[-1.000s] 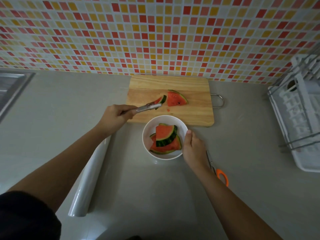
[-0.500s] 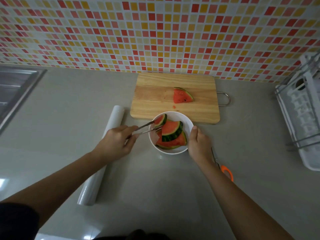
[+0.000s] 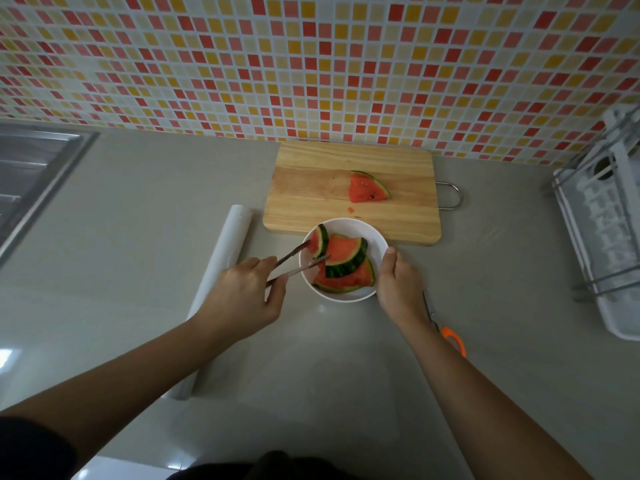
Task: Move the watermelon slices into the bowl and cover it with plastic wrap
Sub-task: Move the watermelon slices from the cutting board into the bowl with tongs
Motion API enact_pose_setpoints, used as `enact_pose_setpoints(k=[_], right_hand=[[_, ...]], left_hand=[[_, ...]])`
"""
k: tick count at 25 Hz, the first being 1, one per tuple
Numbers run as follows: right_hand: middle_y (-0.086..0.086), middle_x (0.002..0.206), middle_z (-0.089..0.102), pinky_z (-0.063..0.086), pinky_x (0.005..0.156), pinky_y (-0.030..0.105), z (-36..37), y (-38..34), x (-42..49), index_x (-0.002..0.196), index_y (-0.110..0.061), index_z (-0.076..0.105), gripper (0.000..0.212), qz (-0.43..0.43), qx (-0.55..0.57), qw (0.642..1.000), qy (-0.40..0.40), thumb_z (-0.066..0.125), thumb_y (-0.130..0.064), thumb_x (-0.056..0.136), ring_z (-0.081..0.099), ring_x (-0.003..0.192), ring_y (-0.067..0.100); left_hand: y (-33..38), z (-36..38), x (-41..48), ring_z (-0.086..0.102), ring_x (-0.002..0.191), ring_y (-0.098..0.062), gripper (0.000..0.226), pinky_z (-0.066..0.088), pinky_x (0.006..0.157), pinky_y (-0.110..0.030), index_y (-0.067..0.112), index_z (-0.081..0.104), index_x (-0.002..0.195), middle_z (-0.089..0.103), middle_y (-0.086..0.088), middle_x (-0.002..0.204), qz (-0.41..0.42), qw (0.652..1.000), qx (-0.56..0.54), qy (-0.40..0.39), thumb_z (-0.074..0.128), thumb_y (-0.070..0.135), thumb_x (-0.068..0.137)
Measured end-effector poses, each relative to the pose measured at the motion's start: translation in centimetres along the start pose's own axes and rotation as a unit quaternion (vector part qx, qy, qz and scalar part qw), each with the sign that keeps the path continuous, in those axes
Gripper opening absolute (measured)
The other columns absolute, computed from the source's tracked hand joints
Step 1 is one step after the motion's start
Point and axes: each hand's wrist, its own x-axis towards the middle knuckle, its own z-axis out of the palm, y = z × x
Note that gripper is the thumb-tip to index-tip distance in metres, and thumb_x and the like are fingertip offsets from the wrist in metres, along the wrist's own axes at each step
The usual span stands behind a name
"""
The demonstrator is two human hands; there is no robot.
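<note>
Now spread your left hand's grip on the metal tongs; right hand clasps the white round bowl, steadying it.

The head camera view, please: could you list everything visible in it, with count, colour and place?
Watermelon slices in bowl: at least three, red with green rind, piled in the bowl.
Watermelon slice on board: one, red with green rind, right of the board's centre.
Bowl: one, white, overlapping the board's near edge.
Cutting board: one, light wood with a metal loop handle, against the wall.
Tongs: one, metal, tips over the bowl.
Plastic wrap roll: one, white, left of the bowl.
Scissors: one, orange-handled, partly behind the right arm.
Dish rack: one, white, far right.
Sink: one, steel, far left.
Left hand: holds the tongs.
Right hand: steadies the bowl's rim.
</note>
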Motion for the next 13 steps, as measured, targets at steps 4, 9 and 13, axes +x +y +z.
enact_pose_setpoints(k=[4,9,13], right_hand=[[0.024,0.088,0.065,0.030,0.063,0.032,0.1,0.0,0.1,0.078,-0.006,0.054,0.042,-0.003,-0.001,1.000,0.007,0.026,-0.029,0.099,0.059,0.083,0.039],[0.023,0.083,0.065,0.029,0.060,0.032,0.1,0.1,0.1,0.073,-0.009,0.050,0.039,-0.015,0.001,1.000,0.010,0.027,-0.027,0.099,0.059,0.078,0.038],[0.020,0.080,0.064,0.032,0.060,0.033,0.2,0.1,0.1,0.072,-0.010,0.049,0.039,-0.003,0.009,1.000,-0.005,0.027,-0.029,0.099,0.058,0.077,0.036]], left_hand=[[-0.3,-0.6,0.1,0.061,0.045,-0.028,0.034,0.051,0.043,-0.030,0.000,0.071,0.084,0.065,-0.010,0.059,0.014,1.000,0.011,0.009,0.052,0.028,0.080],[-0.4,-1.0,3.1,0.063,0.051,-0.027,0.036,0.044,0.051,-0.022,0.005,0.073,0.088,0.067,-0.009,0.061,0.035,0.998,-0.004,0.061,0.049,0.031,0.082],[-2.2,1.0,10.6,0.061,0.067,-0.027,0.027,0.045,0.062,-0.028,0.014,0.071,0.096,0.068,-0.009,0.075,-0.133,0.984,-0.105,-0.058,0.052,0.032,0.091]])
